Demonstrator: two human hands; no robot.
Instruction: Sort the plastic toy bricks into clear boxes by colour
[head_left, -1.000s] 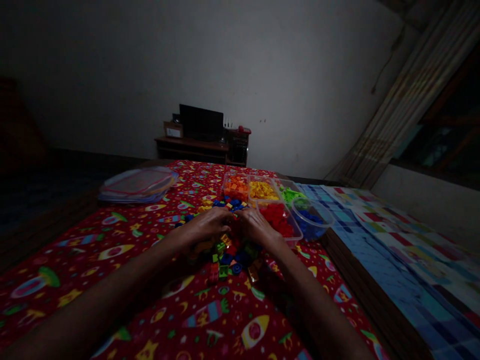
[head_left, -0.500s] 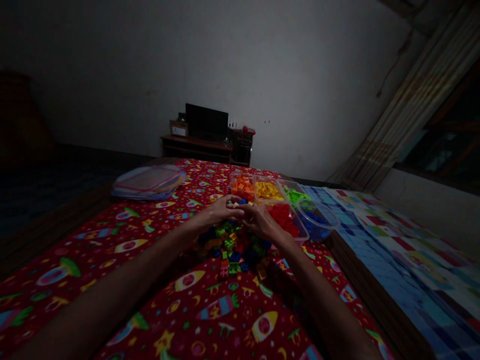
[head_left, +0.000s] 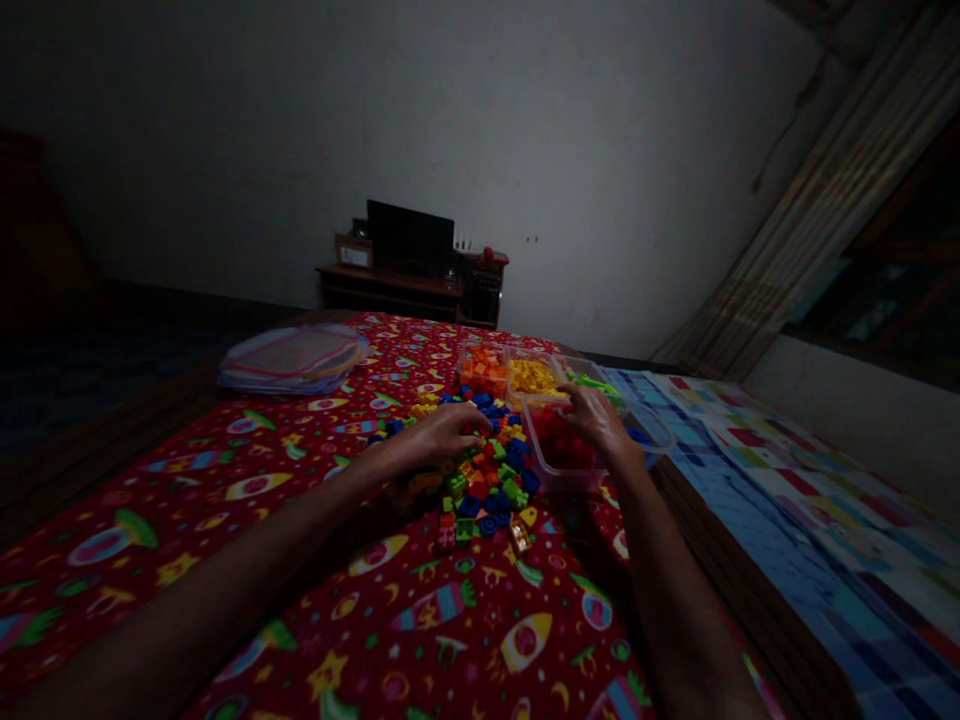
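A heap of mixed plastic building blocks [head_left: 487, 490] in red, blue, green, yellow and orange lies on the red cloth. Over its upper left part is my left hand [head_left: 442, 435], thumb and curved fingers apart, with no block visible in it. My right hand [head_left: 596, 420] hangs above the clear box of red blocks [head_left: 559, 475]. Its fingertips are close to the boxes of yellow blocks [head_left: 534, 377] and green blocks [head_left: 589, 382]. The fingers look bent together; whatever they hold, if anything, is hidden.
Behind the heap stands a box of orange blocks [head_left: 484, 370]. A round tub with blue blocks [head_left: 641, 437] is partly behind my right hand. Stacked clear lids [head_left: 292, 360] lie at the left. A wooden edge [head_left: 750, 590] and blue checked cloth [head_left: 780, 540] run along the right.
My hands were together above the heap and have separated. The right one has moved right over the red-block box; the left one has shifted slightly left and lower, uncovering more of the heap.
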